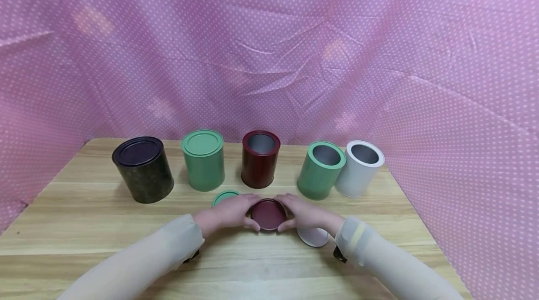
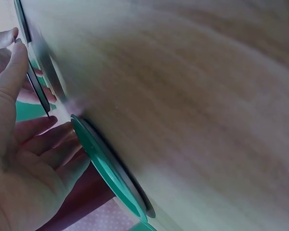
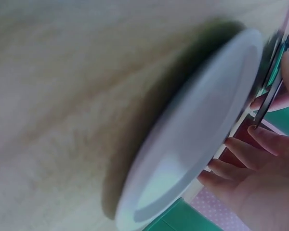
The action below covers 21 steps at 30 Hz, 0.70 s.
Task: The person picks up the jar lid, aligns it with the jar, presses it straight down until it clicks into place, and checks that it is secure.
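A dark red round lid [image 1: 268, 215] lies flat between my two hands, over the front middle of the table. My left hand [image 1: 231, 211] holds its left edge, thumb toward me and fingers at the far side. On the opposite edge my right hand [image 1: 306, 213] grips it the same way. Both wrist views show the lid edge-on, pinched by thumb and fingertips just above the wood. Partly hidden behind my left hand is a green lid [image 2: 103, 161]. A white lid [image 3: 192, 139] rests on the table beneath my right wrist.
Along the back stand a black can [image 1: 145, 173] and a green can [image 1: 204, 164], both lidded. Further right are an open dark red can [image 1: 259, 162], an open green can [image 1: 318, 176] and an open white can [image 1: 358, 173]. Pink dotted cloth [image 1: 269, 56] hangs around the wooden table [image 1: 105, 244].
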Motion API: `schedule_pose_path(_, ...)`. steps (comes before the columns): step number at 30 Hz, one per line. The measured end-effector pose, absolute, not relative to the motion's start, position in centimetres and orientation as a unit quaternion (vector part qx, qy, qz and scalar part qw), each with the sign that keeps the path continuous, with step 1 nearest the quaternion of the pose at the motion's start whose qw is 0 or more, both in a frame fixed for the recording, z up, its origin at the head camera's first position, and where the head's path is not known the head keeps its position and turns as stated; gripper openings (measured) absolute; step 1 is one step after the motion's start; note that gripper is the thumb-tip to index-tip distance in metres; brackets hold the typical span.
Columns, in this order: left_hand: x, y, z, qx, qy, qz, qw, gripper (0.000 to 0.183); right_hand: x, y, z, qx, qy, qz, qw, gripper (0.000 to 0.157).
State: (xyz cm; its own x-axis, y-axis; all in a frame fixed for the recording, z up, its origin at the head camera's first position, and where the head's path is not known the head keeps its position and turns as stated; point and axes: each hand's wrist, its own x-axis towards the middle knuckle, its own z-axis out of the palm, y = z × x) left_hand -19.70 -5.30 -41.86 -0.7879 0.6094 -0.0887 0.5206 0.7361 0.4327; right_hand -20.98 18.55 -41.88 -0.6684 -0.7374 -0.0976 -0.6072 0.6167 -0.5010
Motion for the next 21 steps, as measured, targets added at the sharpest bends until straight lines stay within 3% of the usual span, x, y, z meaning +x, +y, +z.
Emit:
schedule_pose_path(12, -19.8, -5.2, -41.0, 0.314, 0.916, 0.230, 0.098, 0.068, -21.4, 18.9, -41.3, -0.364, 0.867, -0.290, 0.179, 0.071)
schedule_pose_path(21, -19.6, -5.4, -40.3, 0.311, 0.917, 0.239, 0.069, 0.076, -21.3, 19.3, -40.7, -0.367, 0.865, -0.303, 0.159, 0.077)
